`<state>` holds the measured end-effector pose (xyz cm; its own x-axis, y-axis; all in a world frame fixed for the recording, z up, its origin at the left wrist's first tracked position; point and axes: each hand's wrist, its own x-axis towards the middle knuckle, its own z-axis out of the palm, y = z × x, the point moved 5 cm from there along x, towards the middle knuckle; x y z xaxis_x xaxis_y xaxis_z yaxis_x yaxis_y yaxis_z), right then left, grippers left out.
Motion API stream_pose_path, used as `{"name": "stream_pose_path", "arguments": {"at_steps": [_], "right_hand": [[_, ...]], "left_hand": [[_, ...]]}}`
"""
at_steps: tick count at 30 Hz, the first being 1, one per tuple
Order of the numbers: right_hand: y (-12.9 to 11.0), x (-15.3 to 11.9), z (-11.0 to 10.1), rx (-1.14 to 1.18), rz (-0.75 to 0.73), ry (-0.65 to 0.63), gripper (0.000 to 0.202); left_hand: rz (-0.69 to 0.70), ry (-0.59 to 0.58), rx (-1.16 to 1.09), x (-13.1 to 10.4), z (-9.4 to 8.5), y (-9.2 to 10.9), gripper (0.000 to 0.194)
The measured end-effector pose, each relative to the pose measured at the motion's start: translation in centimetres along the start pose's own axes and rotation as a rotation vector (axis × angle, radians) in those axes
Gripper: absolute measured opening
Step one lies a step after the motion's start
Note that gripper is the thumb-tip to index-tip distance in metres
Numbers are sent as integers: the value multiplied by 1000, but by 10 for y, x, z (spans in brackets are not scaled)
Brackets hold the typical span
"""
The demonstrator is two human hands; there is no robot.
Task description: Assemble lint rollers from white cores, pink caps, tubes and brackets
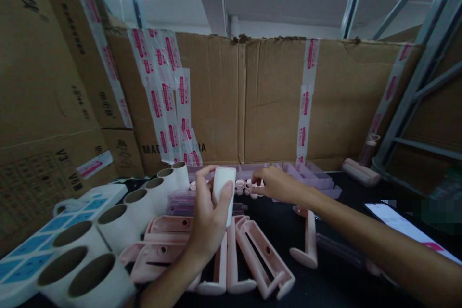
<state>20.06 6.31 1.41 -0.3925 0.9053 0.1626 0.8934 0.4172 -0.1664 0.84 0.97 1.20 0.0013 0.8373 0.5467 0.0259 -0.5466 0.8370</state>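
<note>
1 white cyl. [224,176] clamped in fingers of L hand [208,219]; R hand [275,184] at pink pcs [240,184], grip unclear

Just right of the row of white tubes [124,231], our left hand [210,216] is bare and slim-fingered, and our left forearm [176,272] bare too. Farther right of that row, our right hand [276,184] is also bare; our right forearm [375,233], uncovered and slender, broadens away from the wrist.
</note>
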Motion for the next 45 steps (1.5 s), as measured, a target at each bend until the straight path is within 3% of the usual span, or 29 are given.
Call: {"name": "stream_pose_path", "arguments": {"at_steps": [6,12,17,22,36,40,45], "right_hand": [[11,13,25,-54,27,-77,23],[16,12,22,-48,43,-77,22],[-1,24,12,12,-32,-45,22],[-27,47,22,88,-120,-46,24],[-50,80,59,172,-173,-27,27],[-46,83,57,193,-189,-3,27],[-25,87,45,171,-157,21,27]], "left_hand": [[-23,92,-71,3,-6,-2,40],[-88,184,-188,5,-13,-4,40],[-58,269,-273,9,-20,-1,39],[-17,322,-297,11,-23,6,35],[-6,324,-288,14,-23,0,41],[-7,322,-286,12,-22,0,42],[-1,313,-293,11,-21,4,40]]}}
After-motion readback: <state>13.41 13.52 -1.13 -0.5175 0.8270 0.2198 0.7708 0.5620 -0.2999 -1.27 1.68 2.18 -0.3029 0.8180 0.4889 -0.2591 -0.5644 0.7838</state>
